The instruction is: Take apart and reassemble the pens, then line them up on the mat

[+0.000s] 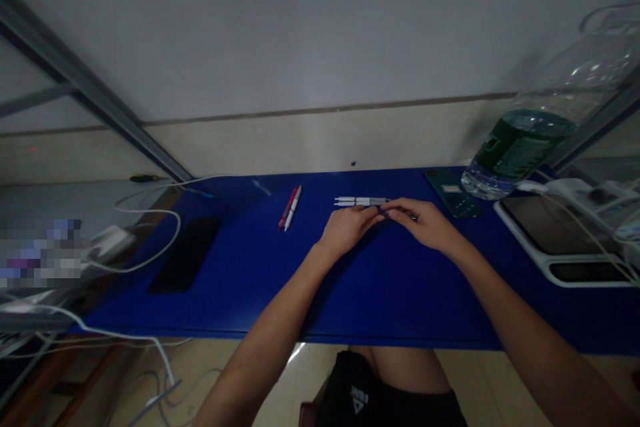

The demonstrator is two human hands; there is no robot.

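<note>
My left hand (349, 227) and my right hand (423, 222) meet over the blue desk, fingertips close together and bent into a pinch. Whatever lies between the fingertips is too small and dark to make out. Just beyond the hands, two white-and-grey pens (361, 201) lie side by side, pointing left. Their right ends reach my right fingertips, and I cannot tell whether they touch. Further left, a red pen (289, 211) rests slantwise along a white pen (294, 209).
On the blue desk (240, 280) a black flat slab (185, 255) lies left. To the right are a dark green phone (453, 193), a large water bottle (520, 147) and a white-framed scale-like device (555, 230). White cables (176, 230) trail at the left edge.
</note>
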